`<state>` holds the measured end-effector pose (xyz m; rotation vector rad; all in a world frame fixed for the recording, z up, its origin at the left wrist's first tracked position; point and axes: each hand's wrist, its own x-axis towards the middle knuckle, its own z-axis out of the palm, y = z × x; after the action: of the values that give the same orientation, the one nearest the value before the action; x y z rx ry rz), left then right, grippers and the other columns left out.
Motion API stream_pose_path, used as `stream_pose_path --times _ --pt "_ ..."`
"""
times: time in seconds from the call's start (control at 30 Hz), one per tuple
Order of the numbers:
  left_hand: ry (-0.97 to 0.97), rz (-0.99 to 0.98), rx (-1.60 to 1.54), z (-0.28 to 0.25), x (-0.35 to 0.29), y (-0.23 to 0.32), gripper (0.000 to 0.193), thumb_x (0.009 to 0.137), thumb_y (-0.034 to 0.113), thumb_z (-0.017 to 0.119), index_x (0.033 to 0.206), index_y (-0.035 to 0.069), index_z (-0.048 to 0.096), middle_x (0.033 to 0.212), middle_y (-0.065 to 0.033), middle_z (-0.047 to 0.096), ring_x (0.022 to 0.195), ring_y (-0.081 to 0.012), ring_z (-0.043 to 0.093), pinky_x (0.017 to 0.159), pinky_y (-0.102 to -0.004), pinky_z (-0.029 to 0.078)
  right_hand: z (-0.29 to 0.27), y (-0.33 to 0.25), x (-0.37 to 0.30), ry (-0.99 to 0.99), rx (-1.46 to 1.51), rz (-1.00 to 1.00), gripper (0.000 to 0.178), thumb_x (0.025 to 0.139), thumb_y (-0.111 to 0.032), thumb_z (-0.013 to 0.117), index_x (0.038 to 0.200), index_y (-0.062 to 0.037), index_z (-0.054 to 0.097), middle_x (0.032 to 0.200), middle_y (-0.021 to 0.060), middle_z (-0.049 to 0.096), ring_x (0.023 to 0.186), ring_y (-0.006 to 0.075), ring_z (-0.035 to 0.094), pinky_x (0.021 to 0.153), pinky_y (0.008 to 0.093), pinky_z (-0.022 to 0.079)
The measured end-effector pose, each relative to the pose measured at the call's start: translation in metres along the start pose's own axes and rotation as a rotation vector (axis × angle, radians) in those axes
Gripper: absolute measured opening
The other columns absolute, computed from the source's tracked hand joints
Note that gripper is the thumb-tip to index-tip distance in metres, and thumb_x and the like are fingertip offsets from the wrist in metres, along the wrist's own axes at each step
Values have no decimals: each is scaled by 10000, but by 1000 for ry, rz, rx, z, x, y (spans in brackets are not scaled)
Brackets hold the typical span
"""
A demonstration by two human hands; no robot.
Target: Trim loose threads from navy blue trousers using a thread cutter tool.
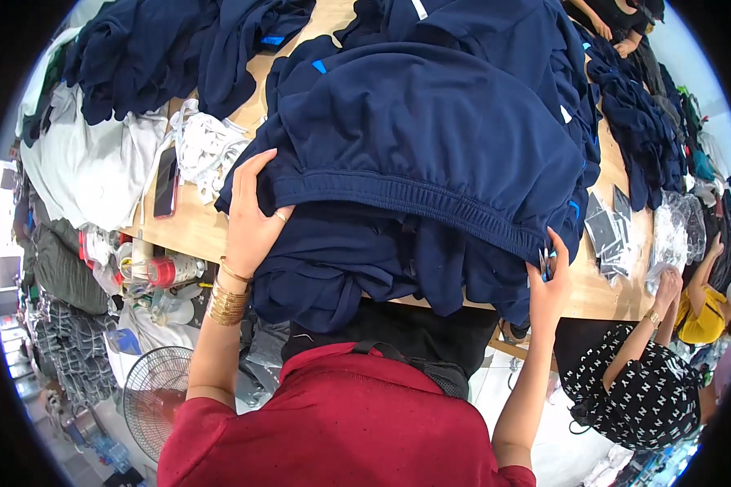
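Observation:
A navy blue garment (pixel 430 122) with a gathered elastic waistband (pixel 398 193) is spread in front of me, on top of more navy cloth. My left hand (pixel 256 203) grips the left end of the waistband, its thumb along the edge and its fingers on the cloth. At the right end, my right hand (pixel 551 272) is closed around what look like small thread snips (pixel 544 256), their metal tips showing between the fingers. Those fingers also touch the waistband's corner. Below the band, more navy folds (pixel 325 268) hang over the table edge.
Navy garments (pixel 154 57) are heaped at the far left, beside white cloth strips (pixel 207 142) and a phone (pixel 166 183). Small dark and white tags (pixel 609 231) and clear plastic bags (pixel 674 231) lie right. A fan (pixel 158 398) stands lower left; co-workers (pixel 633 381) are at right.

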<state>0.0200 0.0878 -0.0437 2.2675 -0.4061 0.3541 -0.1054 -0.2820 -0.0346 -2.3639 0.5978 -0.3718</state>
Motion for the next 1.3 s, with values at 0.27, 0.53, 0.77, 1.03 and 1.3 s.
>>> stream_pose_path --times 0.27,0.53,0.77,1.03,1.3 --pt "-94 167 16 7 -8 54 484 686 51 675 1151 61 540 1281 -130 474 1246 -316 400 1063 -451 235 -16 -8 -12 -85 -8 93 556 731 -69 697 1246 -124 494 662 9 443 596 86 409 580 219 376" --pt "-156 353 -228 63 8 107 305 684 3 681 979 70 642 1019 -86 592 975 -258 543 905 -371 394 -43 4 -28 44 44 136 296 756 -106 697 1039 -57 625 676 -17 481 602 52 391 560 185 341" --pt "-38 364 -191 81 42 120 179 756 44 652 933 60 631 853 -57 576 781 -201 532 708 -292 428 -41 4 -49 33 63 92 214 816 -87 633 1022 -32 616 730 -1 561 622 61 422 589 202 382" --pt "-801 -619 -1179 87 -13 111 415 891 154 543 1259 -4 437 1131 -120 584 967 -177 595 839 -290 471 -8 -31 -45 51 264 -71 240 768 -44 690 1002 -79 653 787 -6 622 616 40 457 562 189 400" --pt "-413 -699 -1516 103 -24 139 356 892 71 523 1221 -14 416 1257 -130 483 1157 -202 487 958 -327 403 41 -36 -2 305 1 -461 424 576 83 608 963 -88 626 706 36 554 554 195 547 511 292 434"
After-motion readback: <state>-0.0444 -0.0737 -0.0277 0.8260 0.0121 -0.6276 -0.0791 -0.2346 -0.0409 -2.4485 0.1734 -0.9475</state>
